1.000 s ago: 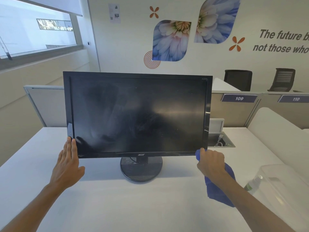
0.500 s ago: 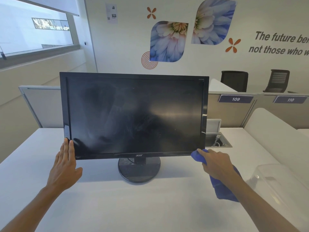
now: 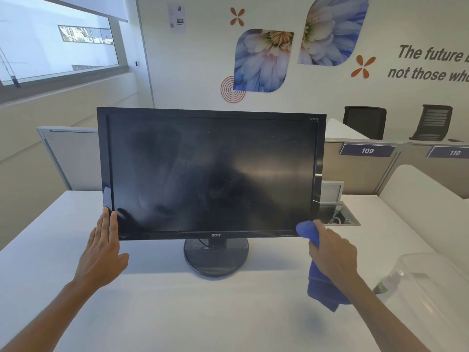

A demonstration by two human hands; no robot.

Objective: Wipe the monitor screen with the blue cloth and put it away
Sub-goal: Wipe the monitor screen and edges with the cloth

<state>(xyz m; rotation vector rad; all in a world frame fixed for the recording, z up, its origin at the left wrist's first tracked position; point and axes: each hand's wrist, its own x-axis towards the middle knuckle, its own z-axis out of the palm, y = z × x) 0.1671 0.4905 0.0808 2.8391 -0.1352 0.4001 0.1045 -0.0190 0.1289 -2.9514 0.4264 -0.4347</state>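
Monitor: the black Acer monitor (image 3: 212,174) stands upright on its round base (image 3: 216,257) in the middle of the white worktop (image 3: 177,313), screen facing the person and switched off.
Screen state: hazy smears and streaks show across the dark glass, thickest on the left half; by my reading the wiping is not finished.
Left hand: the left hand (image 3: 102,252) lies flat against the lower left corner of the bezel, fingers (image 3: 107,224) straight and close together, holding nothing. It looks placed there to brace the monitor so it does not swivel or tip under the wiping pressure.
Right hand: the right hand (image 3: 330,250) has its fingers curled around the blue cloth (image 3: 319,288), clamped on it.
Blue cloth: a bunched end pokes out past the knuckles and touches the lower right corner of the frame; the rest hangs loose below the wrist, above the worktop.
Likely step: wiping along the bottom right edge of the screen.
Container: a clear plastic box (image 3: 431,288) sits at the right edge of the worktop, with a small bottle (image 3: 387,283) just beside it; possibly where the cloth goes afterwards, though I cannot tell.
Behind: a cable hatch (image 3: 337,214) is open in the worktop behind the monitor.
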